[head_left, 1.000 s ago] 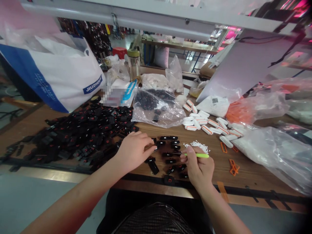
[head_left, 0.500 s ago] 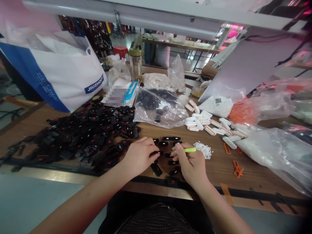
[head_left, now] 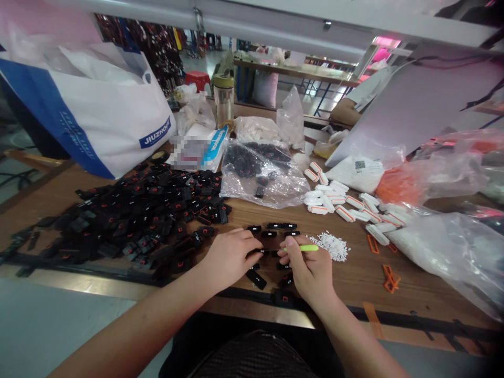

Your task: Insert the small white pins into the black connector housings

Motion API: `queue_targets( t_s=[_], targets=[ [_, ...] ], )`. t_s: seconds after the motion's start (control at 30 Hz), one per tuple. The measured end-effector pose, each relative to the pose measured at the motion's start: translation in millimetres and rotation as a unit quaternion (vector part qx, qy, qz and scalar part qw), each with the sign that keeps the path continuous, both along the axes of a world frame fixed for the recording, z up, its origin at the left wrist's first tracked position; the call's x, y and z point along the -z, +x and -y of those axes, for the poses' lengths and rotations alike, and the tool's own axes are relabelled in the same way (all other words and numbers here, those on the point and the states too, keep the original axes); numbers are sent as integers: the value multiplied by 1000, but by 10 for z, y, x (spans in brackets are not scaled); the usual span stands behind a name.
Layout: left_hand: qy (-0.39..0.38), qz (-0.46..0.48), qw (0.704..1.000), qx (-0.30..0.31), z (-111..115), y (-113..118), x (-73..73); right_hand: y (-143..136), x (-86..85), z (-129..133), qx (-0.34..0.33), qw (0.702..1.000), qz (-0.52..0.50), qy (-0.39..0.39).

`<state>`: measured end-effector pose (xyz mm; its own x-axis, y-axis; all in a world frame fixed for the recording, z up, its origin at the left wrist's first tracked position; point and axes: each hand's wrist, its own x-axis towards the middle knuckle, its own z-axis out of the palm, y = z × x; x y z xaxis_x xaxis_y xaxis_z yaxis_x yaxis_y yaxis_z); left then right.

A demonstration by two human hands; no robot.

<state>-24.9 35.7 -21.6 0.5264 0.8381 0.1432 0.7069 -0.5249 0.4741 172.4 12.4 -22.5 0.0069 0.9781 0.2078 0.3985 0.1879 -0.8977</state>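
Note:
My left hand (head_left: 232,258) pinches a small black part (head_left: 260,251) against the table, between thumb and fingers. A slim tool with a yellow-green handle (head_left: 308,248) is gripped in my right hand (head_left: 309,268), its thin shaft pointing left to the part. Several black pieces with paired white dots (head_left: 269,234) lie around both hands. Just right of my right hand is a pile of tiny white pieces (head_left: 333,245). A big heap of black parts with red marks (head_left: 157,205) spreads to the left.
Behind the hands lies a clear bag of black parts (head_left: 263,173). White pieces with orange stripes (head_left: 344,212), orange frames (head_left: 389,278) and plastic bags (head_left: 444,252) are at the right. A bottle (head_left: 224,102) and a large white-and-blue bag (head_left: 106,110) stand farther back.
The view has shifted slightly, so most things on the table appear a little farther right. The tool's thin shaft now shows reaching the part at my left fingertips. Both hands keep their holds.

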Motion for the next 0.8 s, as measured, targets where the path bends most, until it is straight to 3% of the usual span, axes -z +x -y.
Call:
queue_targets(
  t_s=[0.23, 0.5, 0.8],
  targets=[
    [9, -3, 1000, -1, 4, 6, -11, 1, 8, 9, -17, 999, 33, 11],
    [16, 17, 1000, -6, 8, 3, 27, -15, -127, 53, -105, 972, 197, 71],
    [12, 16, 1000, -6, 13, 8, 31, 4, -34, 55, -48, 995, 69, 59]
  ],
)
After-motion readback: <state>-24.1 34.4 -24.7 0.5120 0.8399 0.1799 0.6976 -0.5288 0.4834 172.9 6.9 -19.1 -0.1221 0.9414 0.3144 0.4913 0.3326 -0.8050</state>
